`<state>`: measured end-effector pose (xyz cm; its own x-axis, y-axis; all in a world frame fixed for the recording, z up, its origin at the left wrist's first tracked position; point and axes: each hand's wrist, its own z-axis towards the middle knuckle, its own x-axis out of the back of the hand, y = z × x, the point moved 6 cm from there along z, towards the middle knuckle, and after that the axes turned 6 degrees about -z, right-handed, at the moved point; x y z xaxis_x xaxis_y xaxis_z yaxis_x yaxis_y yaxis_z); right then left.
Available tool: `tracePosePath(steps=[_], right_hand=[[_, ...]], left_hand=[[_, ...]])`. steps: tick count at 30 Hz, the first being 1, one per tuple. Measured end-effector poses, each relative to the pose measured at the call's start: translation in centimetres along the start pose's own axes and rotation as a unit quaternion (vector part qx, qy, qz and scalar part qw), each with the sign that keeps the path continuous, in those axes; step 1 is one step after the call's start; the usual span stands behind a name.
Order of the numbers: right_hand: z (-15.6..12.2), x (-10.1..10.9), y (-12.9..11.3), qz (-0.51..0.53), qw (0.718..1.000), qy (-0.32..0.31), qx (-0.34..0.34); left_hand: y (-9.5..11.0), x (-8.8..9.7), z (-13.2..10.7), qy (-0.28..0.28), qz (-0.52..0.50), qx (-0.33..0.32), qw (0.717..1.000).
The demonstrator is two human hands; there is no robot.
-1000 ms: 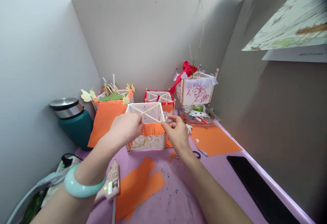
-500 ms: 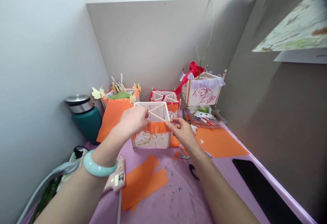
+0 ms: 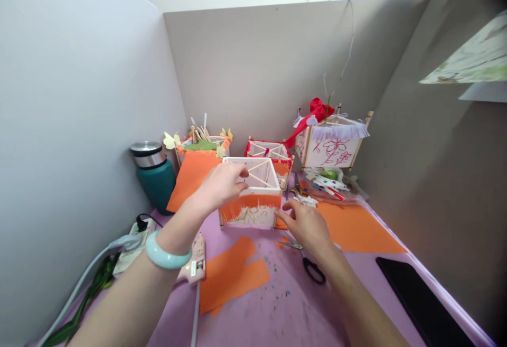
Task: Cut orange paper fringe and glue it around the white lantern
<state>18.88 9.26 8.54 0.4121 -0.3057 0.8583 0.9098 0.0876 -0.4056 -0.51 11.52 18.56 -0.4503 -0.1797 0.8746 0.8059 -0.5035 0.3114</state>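
Observation:
A square paper lantern [image 3: 253, 220] with a wooden-stick frame and a yellow flower drawing stands upright in front of me. An orange fringed paper strip [image 3: 257, 200] lies across its front face, just below the white upper rim. My left hand [image 3: 225, 182] hovers over the lantern's left top edge, thumb and fingers apart, holding nothing visible. Beside the front right post is my right hand [image 3: 307, 224], its thumb and forefinger spread close to the strip's right end; whether the thumb touches the lantern I cannot tell. Black-handled scissors [image 3: 309, 268] lie beneath the right wrist.
Orange paper sheets [image 3: 229, 278] lie in front, beside a pink glue gun [image 3: 196, 262]. A teal bottle [image 3: 156, 178] and power strip [image 3: 134, 244] stand left. More lanterns [image 3: 332, 143] are behind, with a bag of markers [image 3: 332, 183]. A black phone-like slab [image 3: 420, 299] lies right.
Both hands have come away from the orange strip, their fingers parting. The strip now sits a little lower on the front, showing the white rim. The view has shifted left.

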Motion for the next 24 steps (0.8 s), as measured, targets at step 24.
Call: tracePosePath(steps=[24], right_hand=[[-6.6, -7.7, -6.3, -0.092, 0.974, -0.079, 0.189]], left_hand=[[-4.4, -10.3, -10.9, -0.097, 0.143, 0.224, 0.959]])
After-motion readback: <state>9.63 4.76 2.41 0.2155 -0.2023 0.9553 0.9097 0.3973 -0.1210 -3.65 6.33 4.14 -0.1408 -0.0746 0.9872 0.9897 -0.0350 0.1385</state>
